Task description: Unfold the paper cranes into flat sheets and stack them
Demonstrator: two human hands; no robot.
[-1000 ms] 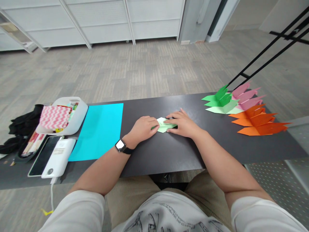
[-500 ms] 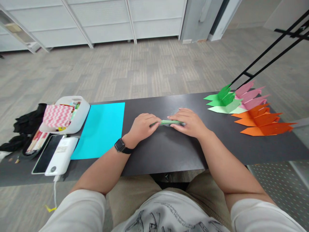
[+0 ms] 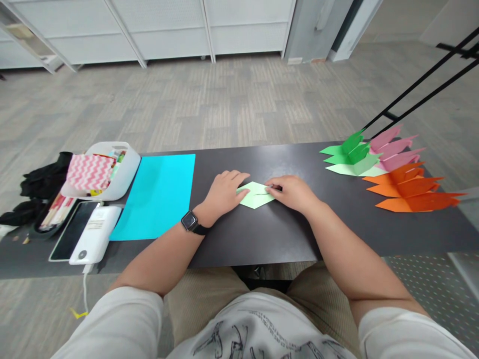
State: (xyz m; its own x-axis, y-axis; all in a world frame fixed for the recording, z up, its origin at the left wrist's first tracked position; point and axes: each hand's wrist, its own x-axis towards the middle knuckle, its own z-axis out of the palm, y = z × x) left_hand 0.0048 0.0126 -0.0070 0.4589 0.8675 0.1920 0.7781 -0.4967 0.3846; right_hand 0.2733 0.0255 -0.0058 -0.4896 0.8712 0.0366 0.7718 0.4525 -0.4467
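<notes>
A folded light green paper (image 3: 255,195) lies flat on the dark table (image 3: 247,239), diamond-like in outline with a slit or crease line across its middle. At its left end rests my left hand (image 3: 223,193), fingers spread on the table and the thumb on the paper's edge. My right hand (image 3: 291,193) pinches the paper's right tip between thumb and fingers. That tip is hidden by the fingers.
Bright blue paper (image 3: 155,197) lies left of my hands. Beyond it are a white basket (image 3: 129,174), a phone (image 3: 73,232) and a white power bank (image 3: 96,234). Folded green (image 3: 352,154), pink (image 3: 398,149) and orange papers (image 3: 409,189) stand at right.
The green paper was held edge-on between both hands; now it lies flat, its wide face showing. My left fingers have spread out. The view has shifted slightly.
</notes>
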